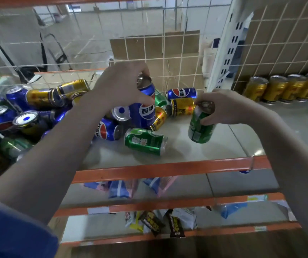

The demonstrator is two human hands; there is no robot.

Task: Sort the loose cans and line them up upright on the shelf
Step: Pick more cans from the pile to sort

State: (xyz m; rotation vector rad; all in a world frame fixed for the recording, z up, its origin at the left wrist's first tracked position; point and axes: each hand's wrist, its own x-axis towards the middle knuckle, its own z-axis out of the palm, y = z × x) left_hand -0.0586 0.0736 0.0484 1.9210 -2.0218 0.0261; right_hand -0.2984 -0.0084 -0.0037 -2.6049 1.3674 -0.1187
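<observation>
Leftmost, at about nine o'clock of the view, lies the heap of loose cans (pixel 37 112) — blue, gold and green ones on their sides, stacked against one another on the shelf board (pixel 224 144). Toward the centre, the left hand (pixel 120 86) grasps an upright blue Pepsi can (pixel 145 107) by its upper wall and rim, fingers curled over the top; whether its base rests on the pile or hangs above it cannot be told. At six o'clock of that can, a green can (pixel 145 141) lies on its side, apart from the heap and near the orange front rail (pixel 160 169). At three o'clock of the Pepsi can, the right hand (pixel 222 108) pinches a second green can (pixel 200 125) near its lid, thumb on the wall; the can is tilted slightly and appears to be held just off the board. Far right, at two o'clock, a row of gold cans (pixel 281 89) stands upright along the wire-mesh back (pixel 279 43), touching one another.

Risks, as a judgement: lifting the blue can from among the heap may loosen its neighbours, and a rolling can could reach the front rail — the lying green one is the nearest. A top-heavy pinch on the tilted green can may let it swing or slip when set down.
</observation>
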